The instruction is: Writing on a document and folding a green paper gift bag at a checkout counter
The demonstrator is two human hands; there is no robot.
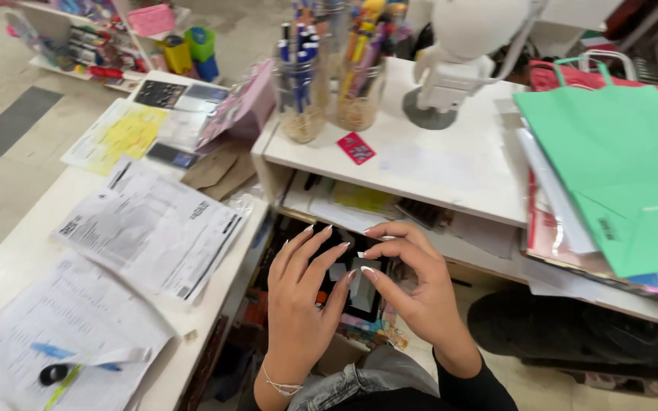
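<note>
Both hands' grip grasping black card packet (350,278), left hand (304,304), right hand (413,285), green bag (626,175) right

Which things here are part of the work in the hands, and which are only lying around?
In use:
left hand
right hand
black card, held between both hands

Lying about:
printed papers on the white table
pen jars on the shelf
white figure
green bag
yellow sheet
</note>
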